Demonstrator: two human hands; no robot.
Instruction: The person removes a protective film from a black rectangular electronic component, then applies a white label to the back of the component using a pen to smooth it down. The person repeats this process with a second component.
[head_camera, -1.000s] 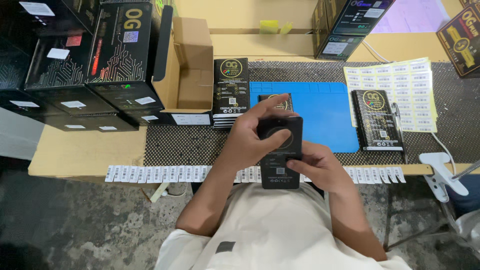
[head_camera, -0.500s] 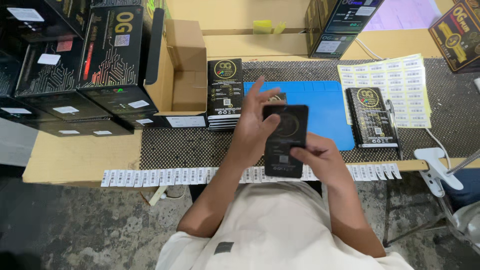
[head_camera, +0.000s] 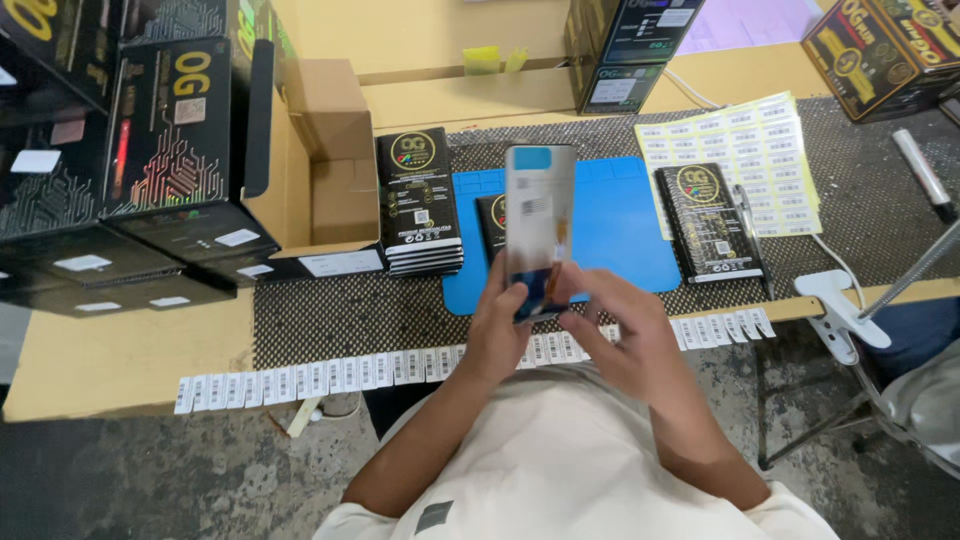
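My left hand (head_camera: 500, 330) and my right hand (head_camera: 615, 330) both grip the near end of a flat glossy screen panel (head_camera: 538, 215), held upright over the blue mat (head_camera: 620, 225). Its shiny face reflects light and carries a small blue tab at the top. A black packet (head_camera: 493, 222) lies on the mat behind the panel, mostly hidden. Left of the mat sits a stack of black packets (head_camera: 418, 200). Another black packet (head_camera: 707, 222) rests right of the mat.
Large black cartons (head_camera: 150, 150) and an open brown cardboard box (head_camera: 330, 160) crowd the left of the bench. A sheet of yellow labels (head_camera: 750, 150) lies at right, with a pen (head_camera: 748, 222). A strip of barcode stickers (head_camera: 330, 372) lines the front edge. A white clamp (head_camera: 840, 310) grips the edge.
The dark flat item held low over the mat has been turned and raised upright, now showing a glossy reflective face. Both hands shifted to its near end.
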